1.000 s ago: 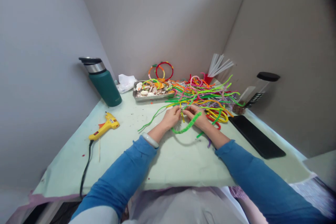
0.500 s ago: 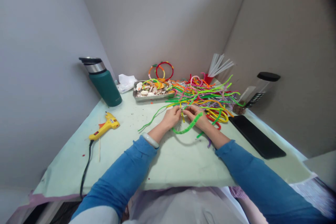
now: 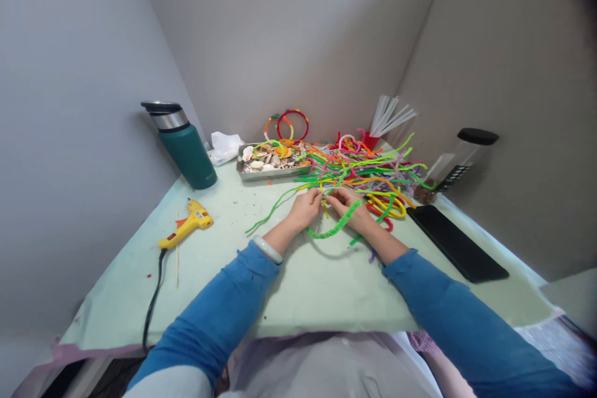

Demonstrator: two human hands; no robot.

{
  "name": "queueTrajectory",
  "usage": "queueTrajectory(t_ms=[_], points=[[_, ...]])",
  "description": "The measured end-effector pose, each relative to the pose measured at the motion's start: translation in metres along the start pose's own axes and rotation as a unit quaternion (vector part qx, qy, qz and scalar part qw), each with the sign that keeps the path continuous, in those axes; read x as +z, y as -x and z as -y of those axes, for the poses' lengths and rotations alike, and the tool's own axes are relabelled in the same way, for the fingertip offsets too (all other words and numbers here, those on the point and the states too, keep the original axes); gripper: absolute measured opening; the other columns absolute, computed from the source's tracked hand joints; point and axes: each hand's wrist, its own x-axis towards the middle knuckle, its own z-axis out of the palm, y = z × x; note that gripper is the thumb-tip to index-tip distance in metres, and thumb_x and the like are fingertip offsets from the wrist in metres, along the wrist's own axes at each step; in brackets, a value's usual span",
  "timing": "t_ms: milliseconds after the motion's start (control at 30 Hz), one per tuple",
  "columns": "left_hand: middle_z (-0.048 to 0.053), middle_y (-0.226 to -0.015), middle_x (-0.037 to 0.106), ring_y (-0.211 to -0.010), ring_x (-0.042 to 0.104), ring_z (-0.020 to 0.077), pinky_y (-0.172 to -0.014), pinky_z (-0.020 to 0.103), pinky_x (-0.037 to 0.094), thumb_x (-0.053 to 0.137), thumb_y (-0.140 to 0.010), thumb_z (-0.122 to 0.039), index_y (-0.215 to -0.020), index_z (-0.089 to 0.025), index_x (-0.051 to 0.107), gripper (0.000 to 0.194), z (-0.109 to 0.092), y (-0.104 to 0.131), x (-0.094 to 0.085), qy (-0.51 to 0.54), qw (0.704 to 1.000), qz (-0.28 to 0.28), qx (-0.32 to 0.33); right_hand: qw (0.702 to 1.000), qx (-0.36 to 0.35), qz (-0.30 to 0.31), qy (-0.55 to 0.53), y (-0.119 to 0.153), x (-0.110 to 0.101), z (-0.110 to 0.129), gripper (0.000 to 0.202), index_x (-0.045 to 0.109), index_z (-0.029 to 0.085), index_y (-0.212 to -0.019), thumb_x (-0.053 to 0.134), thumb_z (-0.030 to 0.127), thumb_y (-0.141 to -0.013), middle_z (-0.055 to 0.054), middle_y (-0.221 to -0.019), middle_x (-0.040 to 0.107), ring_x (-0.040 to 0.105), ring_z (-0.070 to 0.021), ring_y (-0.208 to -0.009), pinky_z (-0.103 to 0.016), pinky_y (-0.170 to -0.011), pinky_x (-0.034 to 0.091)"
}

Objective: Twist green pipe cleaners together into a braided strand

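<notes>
Green chenille-wrapped hoop [image 3: 336, 227]: hanging above the table [image 3: 308, 298], its curve bowing toward the person, wrapped end slanting up rightward.
Left hand [image 3: 305, 208]: pinching the hoop's far side, reaching inward.
Right hand [image 3: 349, 206]: pinching just beside, wrist angling leftward.

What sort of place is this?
Probably a craft corner: a pale-green cloth-covered table holds a yellow plastic glue gun, a shallow metal tray of assorted seashells and a tangled heap of multicoloured fuzzy pipe cleaners.

Pale table [image 3: 321, 298], pipe cleaners [image 3: 361, 165], glue gun [image 3: 185, 226], tray [image 3: 261, 176]
</notes>
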Motion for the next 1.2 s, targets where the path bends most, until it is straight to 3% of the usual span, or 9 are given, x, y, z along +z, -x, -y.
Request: queueTrajectory(t_ms=[367,1200], points=[[-0.001,-0.063,0.054,-0.061,0.047,0.0110,-0.060,0.022,0.035,0.037,-0.083,-0.022,-0.071,-0.017,0.053,0.021,-0.0030,0.0011,-0.0014,-0.015,1.000,0.000,0.002,0.999,-0.029,-0.014,0.029,-0.0001,-0.0015,0.0038,0.025,0.056,0.018,-0.066,0.052,0.040,-0.076,0.000,-0.061,0.054,0.046,-0.0121,-0.055,-0.025,-0.053,0.037],[0.001,-0.068,0.058,-0.062,0.049,0.0112,-0.060,0.022,0.035,0.036,-0.083,-0.022,-0.077,-0.017,0.055,0.021,-0.0034,0.0012,-0.0015,-0.037,0.999,-0.001,-0.007,0.999,-0.012,0.018,0.033,0.0006,-0.0014,0.0012,0.025,0.054,0.017,-0.068,0.050,0.039,-0.078,0.000,-0.064,0.054,0.047,-0.0116,-0.058,-0.023,-0.053,0.037]])
